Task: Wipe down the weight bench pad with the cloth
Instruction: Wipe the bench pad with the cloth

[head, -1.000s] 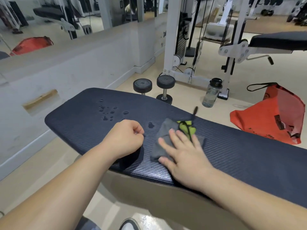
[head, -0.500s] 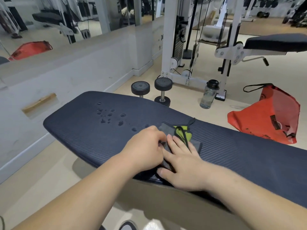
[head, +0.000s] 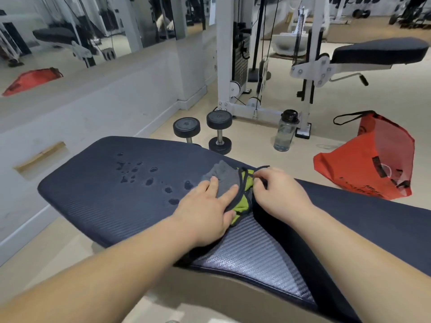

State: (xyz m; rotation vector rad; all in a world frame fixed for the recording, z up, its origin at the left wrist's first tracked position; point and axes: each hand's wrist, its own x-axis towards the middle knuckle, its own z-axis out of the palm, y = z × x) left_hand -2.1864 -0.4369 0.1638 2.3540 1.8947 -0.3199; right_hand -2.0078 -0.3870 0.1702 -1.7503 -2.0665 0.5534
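Observation:
A dark navy ribbed weight bench pad [head: 98,197] runs across the view. Several water drops [head: 140,173] sit on its left part. A grey cloth [head: 225,177] with a green patch and dark cord lies on the pad's middle. My left hand [head: 205,213] rests flat on the cloth's left side, fingers spread. My right hand [head: 277,194] pinches the cloth's right edge by the cord.
Two black dumbbells [head: 218,134] stand on the floor beyond the pad, with a clear water bottle [head: 284,134] to their right. A red bag [head: 370,159] lies at the right. A white cable machine [head: 235,57] and another bench [head: 377,51] stand behind. Mirrors line the left wall.
My left hand moved from a fist beside the cloth onto the cloth and opened flat. My right hand lifted off the cloth's top and now pinches its right edge.

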